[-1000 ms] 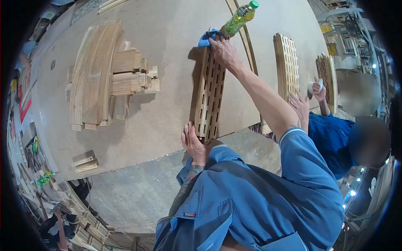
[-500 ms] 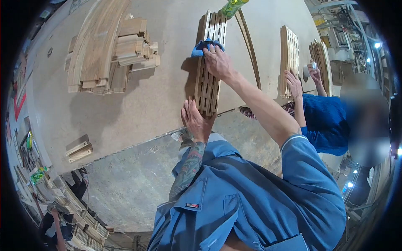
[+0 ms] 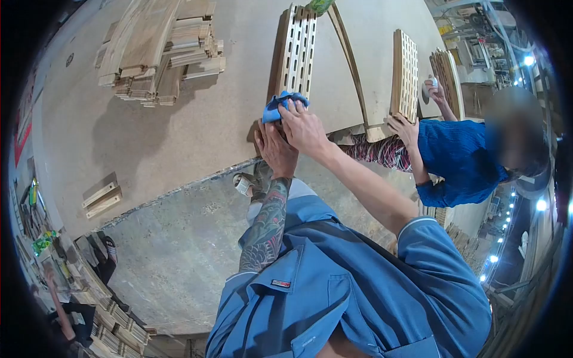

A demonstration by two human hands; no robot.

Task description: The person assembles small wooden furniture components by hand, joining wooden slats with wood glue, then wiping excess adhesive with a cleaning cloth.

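Observation:
A slotted wooden piece, pale with rows of dark oblong slots, lies lengthwise in front of me on the work table. My right hand presses a crumpled blue cloth onto its near end, fingers closed over the cloth. Right beside it, my left hand holds the near end of the piece, its fingers along the left side. The hands almost touch, and together with the cloth they hide that end. At the far end sits a green package, partly cut off by the frame.
Stacked wooden boards lie at the table's left. Two short wooden strips are near the front edge. A long thin curved strip lies right of the piece. Further right, a co-worker in blue handles another slotted piece.
My right hand has drawn the blue cloth along the slotted piece toward me, from its upper part to the near end by my left hand. My view has shifted slightly.

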